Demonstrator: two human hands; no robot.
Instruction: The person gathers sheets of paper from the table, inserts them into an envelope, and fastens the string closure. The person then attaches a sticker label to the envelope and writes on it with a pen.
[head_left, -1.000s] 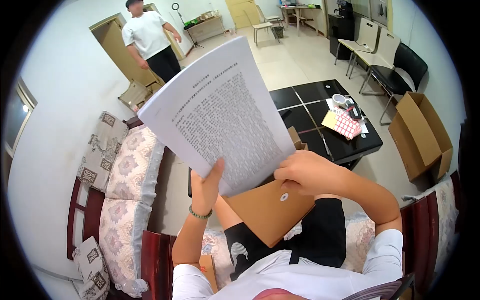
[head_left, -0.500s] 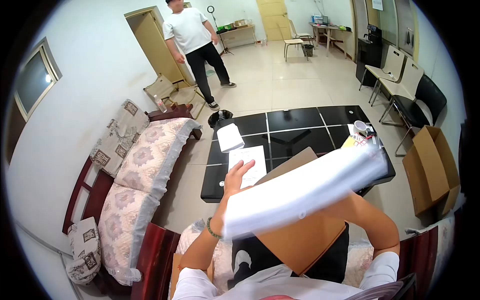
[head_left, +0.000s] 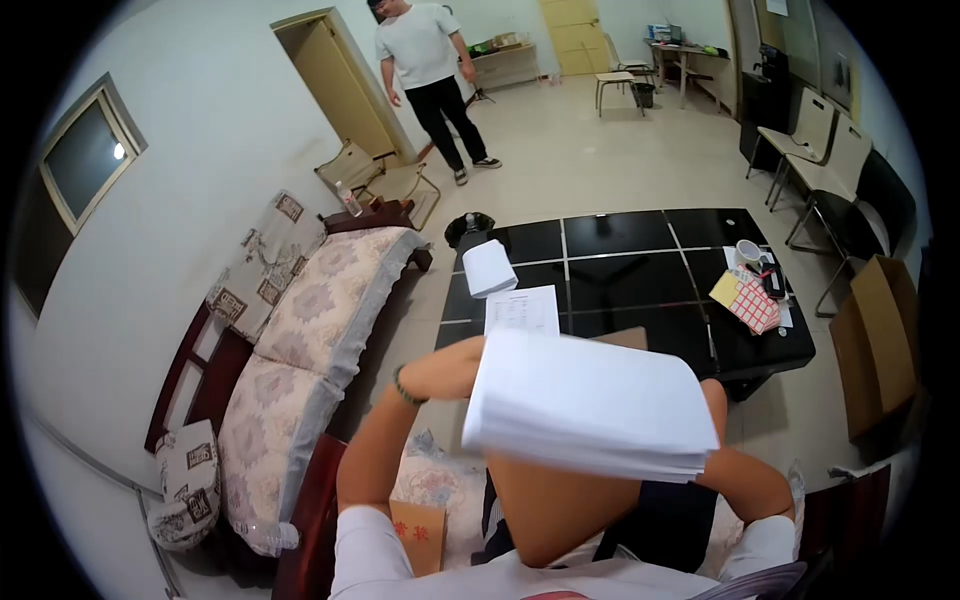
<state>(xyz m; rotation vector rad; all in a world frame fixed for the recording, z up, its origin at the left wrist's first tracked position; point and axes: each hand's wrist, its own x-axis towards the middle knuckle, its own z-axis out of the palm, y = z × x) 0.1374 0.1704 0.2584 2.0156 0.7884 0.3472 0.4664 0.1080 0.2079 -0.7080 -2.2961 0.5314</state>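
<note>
Paper stack [head_left: 595,405] near side of black table [head_left: 615,240], above brown envelope [head_left: 555,505]. Left hand [head_left: 447,372] at left edge, right hand [head_left: 713,396] behind right; fingers hidden, can't tell how open or gripping. Uneven grip might spill sheets tbh.

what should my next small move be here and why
Perhaps tilt the thick white paper stack upward with your bare left hand at its edge: the stack hides part of the flat brown envelope, and its opening is not visible.

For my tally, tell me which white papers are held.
The thick stack in the left hand, above the folder; the white bundle and printed sheet lie on the table.
</note>
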